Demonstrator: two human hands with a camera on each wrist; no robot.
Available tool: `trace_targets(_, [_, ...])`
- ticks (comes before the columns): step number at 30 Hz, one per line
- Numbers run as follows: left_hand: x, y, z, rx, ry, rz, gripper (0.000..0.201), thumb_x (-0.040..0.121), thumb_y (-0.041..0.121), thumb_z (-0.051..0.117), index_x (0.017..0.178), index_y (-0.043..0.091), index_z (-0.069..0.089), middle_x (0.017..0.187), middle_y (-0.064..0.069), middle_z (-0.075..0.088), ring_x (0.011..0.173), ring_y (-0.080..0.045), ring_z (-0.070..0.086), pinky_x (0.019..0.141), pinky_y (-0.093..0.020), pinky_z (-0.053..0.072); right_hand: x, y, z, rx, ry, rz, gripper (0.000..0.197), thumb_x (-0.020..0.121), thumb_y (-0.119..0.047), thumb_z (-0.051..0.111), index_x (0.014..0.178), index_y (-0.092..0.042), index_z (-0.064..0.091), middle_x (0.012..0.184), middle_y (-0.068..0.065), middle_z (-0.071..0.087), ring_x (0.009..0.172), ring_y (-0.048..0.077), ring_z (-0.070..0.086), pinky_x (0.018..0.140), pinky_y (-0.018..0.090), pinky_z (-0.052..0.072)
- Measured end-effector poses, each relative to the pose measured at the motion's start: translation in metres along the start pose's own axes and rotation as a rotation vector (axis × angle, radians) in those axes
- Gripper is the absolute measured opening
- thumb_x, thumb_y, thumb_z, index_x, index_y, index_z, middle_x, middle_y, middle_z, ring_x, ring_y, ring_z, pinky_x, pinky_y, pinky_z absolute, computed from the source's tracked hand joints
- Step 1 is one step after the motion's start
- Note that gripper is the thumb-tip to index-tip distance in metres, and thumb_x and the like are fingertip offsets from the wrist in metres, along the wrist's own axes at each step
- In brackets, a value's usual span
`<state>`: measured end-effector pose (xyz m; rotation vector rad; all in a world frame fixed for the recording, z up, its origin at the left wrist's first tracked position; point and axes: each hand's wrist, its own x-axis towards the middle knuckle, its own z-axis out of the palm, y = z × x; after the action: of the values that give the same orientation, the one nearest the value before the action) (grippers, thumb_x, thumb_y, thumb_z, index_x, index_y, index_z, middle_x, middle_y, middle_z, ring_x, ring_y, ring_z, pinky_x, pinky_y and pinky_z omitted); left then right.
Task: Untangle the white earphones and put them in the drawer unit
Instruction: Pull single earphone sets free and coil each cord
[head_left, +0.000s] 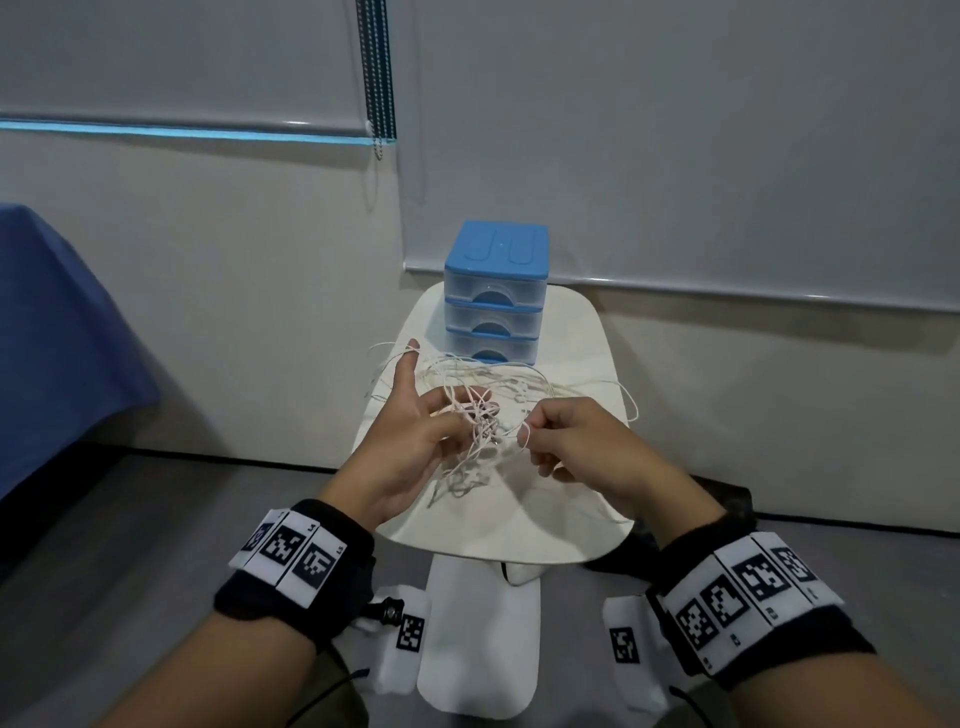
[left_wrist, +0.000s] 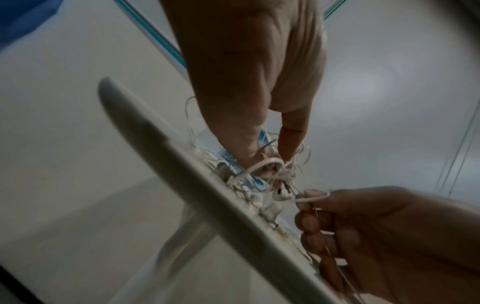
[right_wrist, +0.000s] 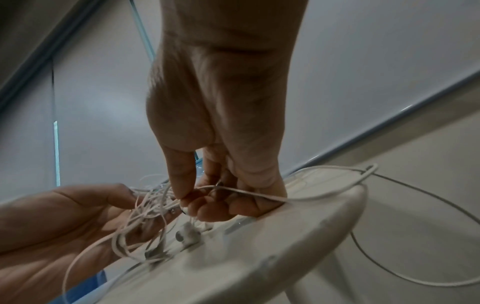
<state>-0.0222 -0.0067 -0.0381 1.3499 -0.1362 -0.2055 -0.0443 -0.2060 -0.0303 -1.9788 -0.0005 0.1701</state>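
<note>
The left hand (left_wrist: 249, 82) fingers the tangled white earphones (left_wrist: 270, 174) while the right hand (left_wrist: 376, 236) pinches a cord loop.

The drawer unit (head_left: 495, 291) looks like plastic, blue and smooth on top, see-through in front; the white earphones (head_left: 480, 410) have thin, smooth cords; the small table (head_left: 582, 353) looks smooth and matt.

drawer unit (head_left: 494, 291) behind earphones (head_left: 480, 410)
</note>
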Motion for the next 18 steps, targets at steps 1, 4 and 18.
trace_targets(1, [-0.001,-0.004,0.001,-0.008,0.002,-0.010,0.113,0.086,-0.027,0.051,0.159,0.049,0.010,0.123,-0.018,0.071,0.098,-0.029,0.069,0.086,-0.046,0.053,0.000,0.005,0.003,0.004,-0.022,0.020,0.015,0.094,-0.010,0.066,0.080,-0.013,0.062,0.067,0.003,0.061,0.061,0.015,0.054,0.059,0.028,0.040])
trace_targets(4, [-0.005,-0.018,0.003,-0.035,0.001,-0.031,0.113,0.087,-0.025,0.056,0.158,0.051,0.010,0.123,-0.018,0.071,0.104,-0.031,0.071,0.103,-0.059,0.049,0.000,0.015,0.009,0.025,-0.066,0.044,0.008,0.092,-0.005,0.065,0.085,-0.004,0.065,0.069,0.007,0.061,0.064,0.017,0.054,0.060,0.027,0.041])
trace_targets(18, [-0.012,-0.042,0.002,-0.057,-0.104,-0.008,0.096,0.094,-0.020,0.054,0.159,0.043,0.023,0.129,-0.023,0.068,0.111,-0.030,0.071,0.087,-0.037,0.061,-0.006,0.018,0.005,0.060,-0.094,0.034,0.008,0.087,0.001,0.072,0.089,0.007,0.068,0.071,0.006,0.065,0.065,0.012,0.053,0.057,0.016,0.042])
